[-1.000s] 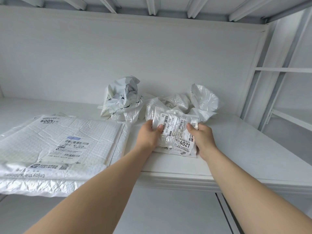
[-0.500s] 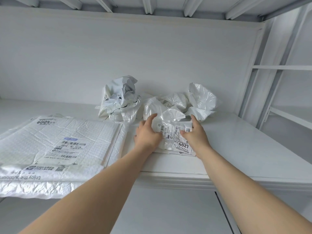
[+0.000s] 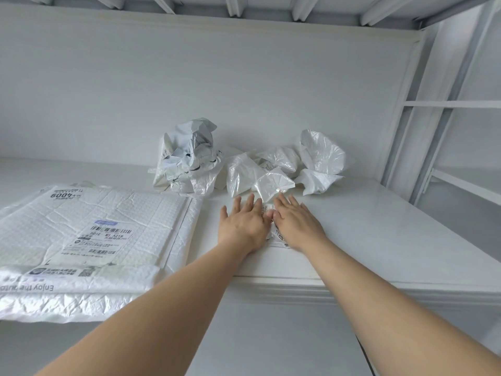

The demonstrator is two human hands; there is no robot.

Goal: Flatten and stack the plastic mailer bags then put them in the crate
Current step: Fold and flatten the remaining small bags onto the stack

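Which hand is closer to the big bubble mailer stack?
Left. The left hand lies just right of the bubble mailer stack; the right hand lies farther right.

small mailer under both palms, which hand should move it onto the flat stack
Probably left: the left hand presses the small mailer nearer the flat stack; the right hand lies farther off.

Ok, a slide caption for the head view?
Left hand and right hand press a small mailer flat on the shelf.

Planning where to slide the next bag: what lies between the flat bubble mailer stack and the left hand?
Head view: only bare white shelf surface separates the bubble mailer stack from the left hand, which presses on a small labelled mailer.
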